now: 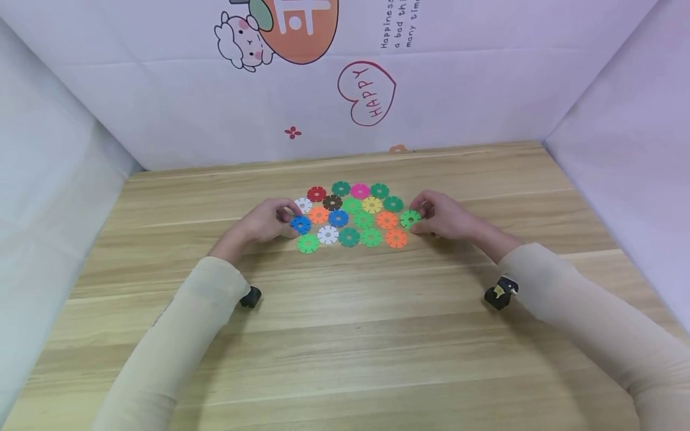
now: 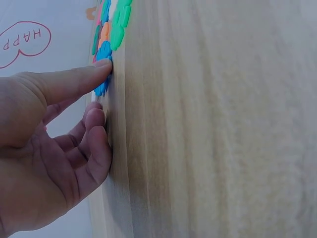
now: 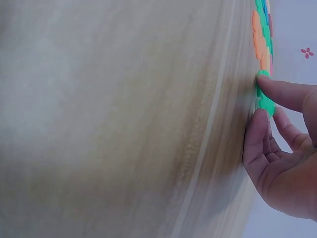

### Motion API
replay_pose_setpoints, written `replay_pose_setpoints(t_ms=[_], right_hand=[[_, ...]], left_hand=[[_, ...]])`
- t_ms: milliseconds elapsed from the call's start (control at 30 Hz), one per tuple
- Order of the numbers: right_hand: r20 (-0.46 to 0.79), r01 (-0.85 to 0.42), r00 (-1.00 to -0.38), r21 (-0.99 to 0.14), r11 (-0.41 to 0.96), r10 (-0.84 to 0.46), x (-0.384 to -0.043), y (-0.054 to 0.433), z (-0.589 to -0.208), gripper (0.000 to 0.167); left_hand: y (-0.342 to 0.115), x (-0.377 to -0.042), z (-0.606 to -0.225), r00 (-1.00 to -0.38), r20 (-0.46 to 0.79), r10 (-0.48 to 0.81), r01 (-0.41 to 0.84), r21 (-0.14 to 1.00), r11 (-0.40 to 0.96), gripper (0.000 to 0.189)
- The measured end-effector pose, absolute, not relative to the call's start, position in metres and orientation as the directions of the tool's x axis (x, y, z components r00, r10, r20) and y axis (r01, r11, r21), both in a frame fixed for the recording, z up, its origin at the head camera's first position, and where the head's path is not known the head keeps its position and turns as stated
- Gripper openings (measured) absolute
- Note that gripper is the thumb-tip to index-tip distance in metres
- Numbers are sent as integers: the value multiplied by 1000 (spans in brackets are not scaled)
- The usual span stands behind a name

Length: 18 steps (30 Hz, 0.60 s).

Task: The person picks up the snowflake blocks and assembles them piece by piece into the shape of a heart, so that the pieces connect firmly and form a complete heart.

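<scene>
Plainly, both hands are pinching: the left hand point(image 1: 268, 220) has thumb and forefinger at the edges of the outermost blue disc point(image 1: 305, 226), and the right hand point(image 1: 447, 218) grips the outermost green disc point(image 1: 405, 219) the same way. Those two notched discs sit at opposite ends of a flat, close-packed cluster on the wooden table point(image 1: 356, 335). Just beyond the left fingertips is a white disc point(image 1: 303, 201); nearer the person, beside the blue one, lies a light green disc point(image 1: 303, 246). Next to the right hand's piece come an orange disc point(image 1: 382, 221) and, just behind, a dark green disc point(image 1: 393, 199). Between them are more discs in green, yellow, brown, pink, red, white, blue and orange. Beige sleeves point(image 1: 183, 323) cover the forearms, with a small black device point(image 1: 251, 297) under each wrist. Past the table's far edge hangs a white printed backdrop point(image 1: 458, 102), bearing a red heart outline point(image 1: 394, 90) reading HAPPY.
</scene>
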State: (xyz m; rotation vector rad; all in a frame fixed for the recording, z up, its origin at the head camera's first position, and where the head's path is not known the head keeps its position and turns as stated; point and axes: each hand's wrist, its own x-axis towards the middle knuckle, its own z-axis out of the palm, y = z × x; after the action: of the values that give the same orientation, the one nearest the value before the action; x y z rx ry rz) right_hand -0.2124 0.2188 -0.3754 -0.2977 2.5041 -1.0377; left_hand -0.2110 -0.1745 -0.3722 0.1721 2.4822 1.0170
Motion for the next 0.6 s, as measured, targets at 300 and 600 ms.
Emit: replay_pose_setpoints(t_ms=[300, 600], right_hand=[[-239, -62, -909, -730, 680, -340, -211, 224, -378, 30], [-220, -45, -918, -768, 638, -330, -210, 226, -379, 28]], left_hand=[[-172, -207, -370, -907, -327, 266, -45, 702, 711, 36], [-176, -208, -374, -926, -292, 240, -50, 723, 690, 31]])
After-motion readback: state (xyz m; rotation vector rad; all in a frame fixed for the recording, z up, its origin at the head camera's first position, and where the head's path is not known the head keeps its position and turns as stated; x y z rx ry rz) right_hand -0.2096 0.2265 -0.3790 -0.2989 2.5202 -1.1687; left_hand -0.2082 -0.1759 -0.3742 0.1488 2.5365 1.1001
